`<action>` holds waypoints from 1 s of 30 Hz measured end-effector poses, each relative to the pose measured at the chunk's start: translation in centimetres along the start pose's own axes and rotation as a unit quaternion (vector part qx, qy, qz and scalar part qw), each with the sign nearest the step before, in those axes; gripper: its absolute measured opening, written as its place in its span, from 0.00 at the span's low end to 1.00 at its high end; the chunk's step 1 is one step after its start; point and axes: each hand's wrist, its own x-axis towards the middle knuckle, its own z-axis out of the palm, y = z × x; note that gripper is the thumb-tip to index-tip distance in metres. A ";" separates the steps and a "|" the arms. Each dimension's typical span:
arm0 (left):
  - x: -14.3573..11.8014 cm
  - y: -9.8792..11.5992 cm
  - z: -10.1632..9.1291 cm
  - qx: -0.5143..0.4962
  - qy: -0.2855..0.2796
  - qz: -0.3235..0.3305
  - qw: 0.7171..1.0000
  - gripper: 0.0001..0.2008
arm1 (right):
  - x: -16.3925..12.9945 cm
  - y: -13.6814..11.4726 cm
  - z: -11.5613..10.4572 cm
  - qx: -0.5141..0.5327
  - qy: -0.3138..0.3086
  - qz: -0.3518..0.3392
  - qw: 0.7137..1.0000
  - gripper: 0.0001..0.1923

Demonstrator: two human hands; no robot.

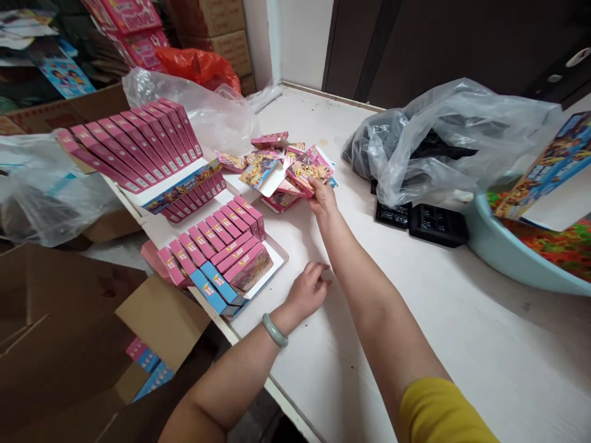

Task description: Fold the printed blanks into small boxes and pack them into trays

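While fingers of the right hand [323, 200] clamp a small box [308, 172], the left hand [308, 292] curls loosely on the white table [462, 332].

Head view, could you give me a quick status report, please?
Right hand gripping a small pink box at the loose pile. Left hand empty, resting on table beside display tray. Nothing between them.

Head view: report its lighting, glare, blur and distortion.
Head view: soft, even light with faint shadows under the right hand and left hand; mild glare on the plastic bag; wide-angle bending at the table edges; sharp, slightly soft corners.
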 end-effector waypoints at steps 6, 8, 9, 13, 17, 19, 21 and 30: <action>-0.3 -0.6 0.1 0.014 0.000 0.050 0.999 0.13 | -1.5 -1.4 -7.2 -0.107 0.059 -0.034 0.992 0.21; -0.1 -0.9 0.1 0.023 0.007 0.060 0.998 0.12 | -2.4 -2.1 -9.5 -0.181 0.102 -0.049 0.977 0.19; 0.1 -1.1 0.1 0.028 0.010 0.063 0.998 0.12 | -2.8 -2.4 -10.5 -0.219 0.119 -0.059 0.967 0.18; 0.0 -1.4 0.0 0.030 0.014 0.062 0.998 0.11 | -4.7 -3.6 -13.6 -0.299 0.143 -0.076 0.941 0.11; 0.3 0.2 -0.3 -0.027 0.080 0.042 0.995 0.10 | -6.7 -5.4 -15.9 -0.311 0.139 -0.071 0.938 0.13; 2.7 2.4 -0.5 -0.069 0.117 0.014 0.991 0.10 | -8.2 -6.6 -17.3 -0.317 0.124 -0.061 0.938 0.14; 7.6 5.2 -0.8 -0.120 0.140 -0.021 0.983 0.12 | -9.9 -7.7 -18.7 -0.328 0.096 -0.055 0.938 0.17; 32.1 6.5 -10.0 0.252 0.211 -0.201 0.923 0.34 | -14.4 -10.1 -22.3 -0.382 -0.007 -0.097 0.919 0.26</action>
